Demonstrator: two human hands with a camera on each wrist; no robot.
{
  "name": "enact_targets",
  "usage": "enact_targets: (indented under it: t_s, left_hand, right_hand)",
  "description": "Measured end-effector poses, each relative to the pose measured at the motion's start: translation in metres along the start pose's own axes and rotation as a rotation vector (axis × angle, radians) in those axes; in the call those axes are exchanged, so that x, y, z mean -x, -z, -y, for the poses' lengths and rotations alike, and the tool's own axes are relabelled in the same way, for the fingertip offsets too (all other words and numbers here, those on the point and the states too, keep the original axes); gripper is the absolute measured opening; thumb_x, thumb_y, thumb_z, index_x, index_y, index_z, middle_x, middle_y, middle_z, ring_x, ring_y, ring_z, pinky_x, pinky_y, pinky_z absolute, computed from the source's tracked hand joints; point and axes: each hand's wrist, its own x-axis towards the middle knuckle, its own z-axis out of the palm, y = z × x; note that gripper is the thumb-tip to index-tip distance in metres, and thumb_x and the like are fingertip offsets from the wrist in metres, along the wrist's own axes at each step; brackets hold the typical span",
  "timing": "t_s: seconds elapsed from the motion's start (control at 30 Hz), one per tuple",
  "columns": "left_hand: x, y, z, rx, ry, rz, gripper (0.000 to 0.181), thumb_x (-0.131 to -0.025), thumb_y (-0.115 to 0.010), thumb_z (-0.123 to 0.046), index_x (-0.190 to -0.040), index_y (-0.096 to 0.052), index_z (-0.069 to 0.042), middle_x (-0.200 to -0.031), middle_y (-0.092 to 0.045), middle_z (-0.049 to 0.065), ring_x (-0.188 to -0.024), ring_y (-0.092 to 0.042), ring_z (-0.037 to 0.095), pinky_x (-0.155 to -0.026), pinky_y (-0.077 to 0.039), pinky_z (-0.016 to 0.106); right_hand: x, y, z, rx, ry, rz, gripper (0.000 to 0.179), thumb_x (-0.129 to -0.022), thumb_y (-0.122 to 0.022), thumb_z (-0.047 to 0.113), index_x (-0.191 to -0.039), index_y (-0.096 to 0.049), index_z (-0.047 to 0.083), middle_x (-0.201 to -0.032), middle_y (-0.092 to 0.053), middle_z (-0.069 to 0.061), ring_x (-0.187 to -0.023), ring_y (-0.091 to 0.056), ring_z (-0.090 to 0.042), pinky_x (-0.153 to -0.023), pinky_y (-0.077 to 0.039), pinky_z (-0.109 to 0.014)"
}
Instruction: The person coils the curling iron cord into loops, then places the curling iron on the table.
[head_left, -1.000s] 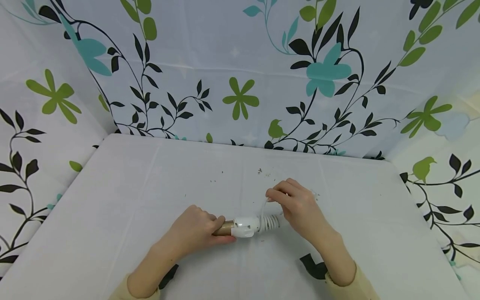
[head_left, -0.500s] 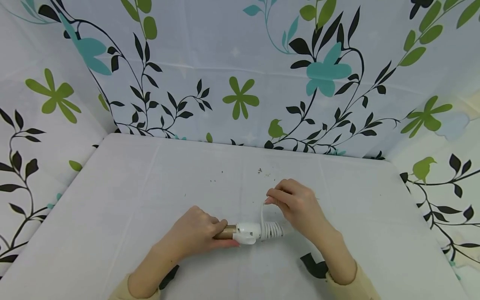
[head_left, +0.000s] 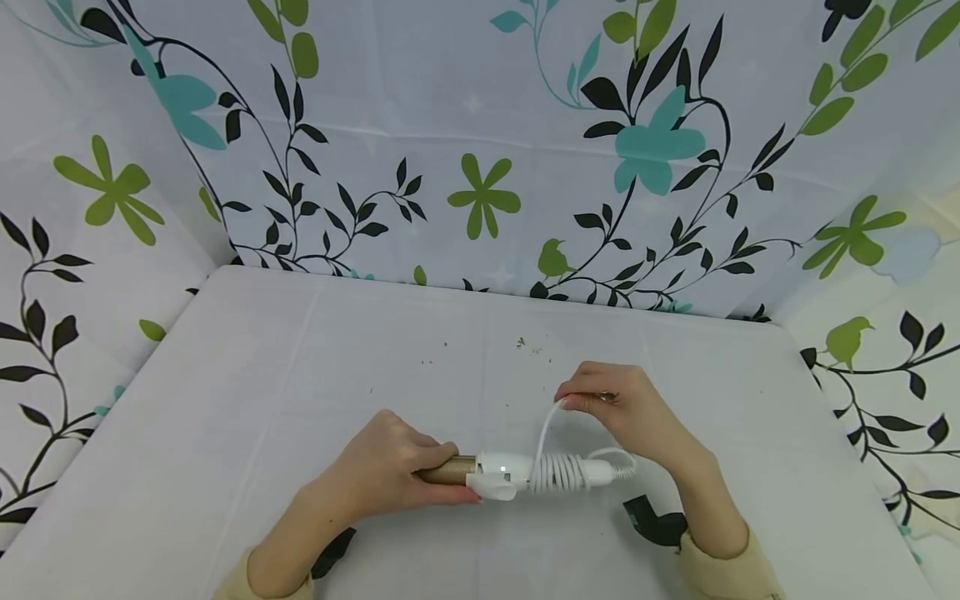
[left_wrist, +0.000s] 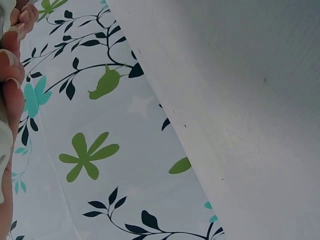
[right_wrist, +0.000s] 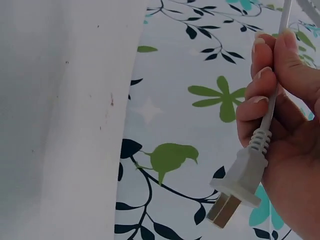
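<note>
A curling iron lies sideways in the head view, with a gold barrel (head_left: 450, 471) and a white handle (head_left: 597, 472). My left hand (head_left: 390, 467) grips the barrel, thumb and fingers near a white clip lever (head_left: 491, 486). White cord (head_left: 558, 473) is wound in several turns round the handle. My right hand (head_left: 630, 408) pinches the cord's free end above and right of the coils. In the right wrist view, the cord runs down across the palm to a white two-prong plug (right_wrist: 245, 172) hanging below the fingers. The left wrist view shows only fingertips (left_wrist: 12, 75) at its left edge.
A white-covered table (head_left: 315, 375) lies beneath, with small dark specks (head_left: 521, 342) beyond the hands. Black strips (head_left: 655, 522) show near both wrists. A leaf-and-flower patterned cloth (head_left: 420, 100) surrounds the table's back and sides.
My right hand has moved right, pulling the cord along. The curling iron has shifted slightly right and toward me, and the handle's cord end now shows. The left hand keeps its grip.
</note>
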Motion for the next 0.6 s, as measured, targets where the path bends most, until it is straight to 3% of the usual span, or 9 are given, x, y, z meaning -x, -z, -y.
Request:
enact_targets:
  t_s: [0.17, 0.3, 0.43, 0.6]
  left_hand:
    - [-0.001, 0.0, -0.002, 0.077, 0.032, 0.003, 0.039, -0.074, -0.088, -0.043, -0.064, -0.056, -0.021, -0.052, -0.053, -0.019, -0.046, -0.025, -0.01, -0.046, -0.016, 0.005]
    - [-0.001, 0.0, -0.002, 0.112, 0.058, -0.025, 0.031, -0.074, -0.089, -0.04, -0.067, -0.066, -0.019, -0.057, -0.063, -0.016, -0.043, -0.035, -0.01, -0.046, -0.021, 0.004]
    - [-0.001, 0.0, -0.001, 0.095, 0.069, -0.064, 0.028, -0.072, -0.09, -0.037, -0.07, -0.07, -0.017, -0.057, -0.064, -0.015, -0.042, -0.037, -0.009, -0.046, -0.023, 0.004]
    - [-0.002, 0.002, -0.001, 0.114, 0.087, -0.068, 0.029, -0.07, -0.091, -0.036, -0.069, -0.068, -0.019, -0.054, -0.059, -0.016, -0.044, -0.031, -0.01, -0.046, -0.021, 0.005]
  right_hand:
    - [-0.001, -0.006, -0.005, -0.064, -0.036, -0.013, 0.015, -0.082, -0.078, 0.0, -0.092, -0.076, 0.01, -0.078, -0.067, 0.003, -0.066, -0.056, -0.011, -0.057, -0.047, -0.023]
    - [-0.006, -0.017, -0.007, -0.03, 0.009, -0.026, 0.009, -0.082, -0.079, 0.002, -0.088, -0.076, 0.009, -0.071, -0.062, 0.005, -0.061, -0.053, -0.009, -0.054, -0.044, -0.02]
    - [-0.009, -0.022, -0.009, 0.057, 0.084, -0.086, 0.012, -0.079, -0.08, -0.002, -0.082, -0.075, 0.009, -0.067, -0.061, 0.004, -0.058, -0.051, -0.005, -0.052, -0.041, -0.016]
    - [-0.009, -0.024, -0.01, 0.087, 0.081, -0.096, 0.012, -0.079, -0.08, -0.001, -0.082, -0.075, 0.01, -0.067, -0.063, 0.001, -0.058, -0.05, -0.003, -0.052, -0.04, -0.014]
